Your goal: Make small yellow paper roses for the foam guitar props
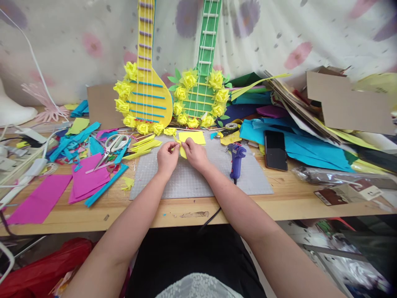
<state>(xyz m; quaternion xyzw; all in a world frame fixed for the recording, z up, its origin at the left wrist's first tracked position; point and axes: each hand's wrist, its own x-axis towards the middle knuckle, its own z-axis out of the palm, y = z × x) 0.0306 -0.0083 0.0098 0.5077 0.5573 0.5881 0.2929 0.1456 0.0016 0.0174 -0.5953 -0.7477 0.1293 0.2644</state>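
From here, the print on the brown-and-white cardboard package [331, 195] is too small to read. Over the grey gridded cutting mat [186, 182], left hand [168, 157] and right hand [195, 153] pinch a small yellow crepe-paper piece [183, 153] in a fingertip grip, its loose end towards the person, long axis roughly near-to-far.

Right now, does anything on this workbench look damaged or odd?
Yes: a rough brown patch breaks the smooth wood of the table, between the grey mat and the front edge. It may be chipped. Left of the mat, paper scraps lie jumbled around the scissors.
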